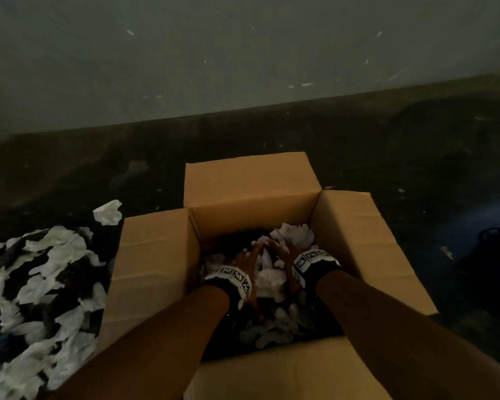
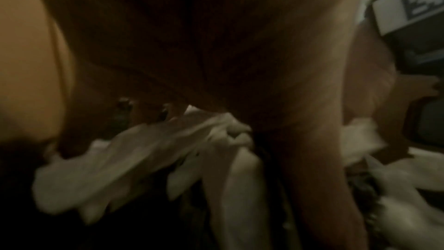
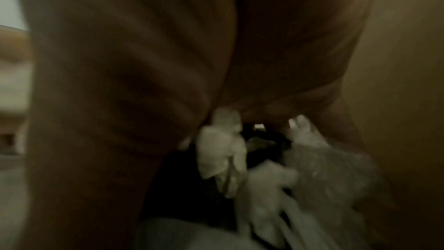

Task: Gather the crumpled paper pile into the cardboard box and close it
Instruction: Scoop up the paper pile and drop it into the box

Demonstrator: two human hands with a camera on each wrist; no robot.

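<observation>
The cardboard box (image 1: 251, 217) stands on the dark floor with all its flaps folded outward. Both my hands are down inside it, close together. My left hand (image 1: 248, 256) and right hand (image 1: 283, 251) hold a clump of crumpled white paper (image 1: 267, 272) between them. In the left wrist view the left hand (image 2: 204, 113) has bunched paper (image 2: 223, 132) at its curled fingertips. The right wrist view shows the right hand (image 3: 240, 119) with paper (image 3: 223, 149) hanging from its fingers. More paper (image 1: 296, 235) lies in the box's far right corner. The loose paper pile (image 1: 41, 284) is spread on the floor left of the box.
One stray crumpled piece (image 1: 108, 212) lies by the left flap's (image 1: 153, 255) far corner. A dark object (image 1: 494, 246) sits on the floor at the right. A grey wall (image 1: 243, 67) rises behind the box. The near flap (image 1: 286, 370) lies under my forearms.
</observation>
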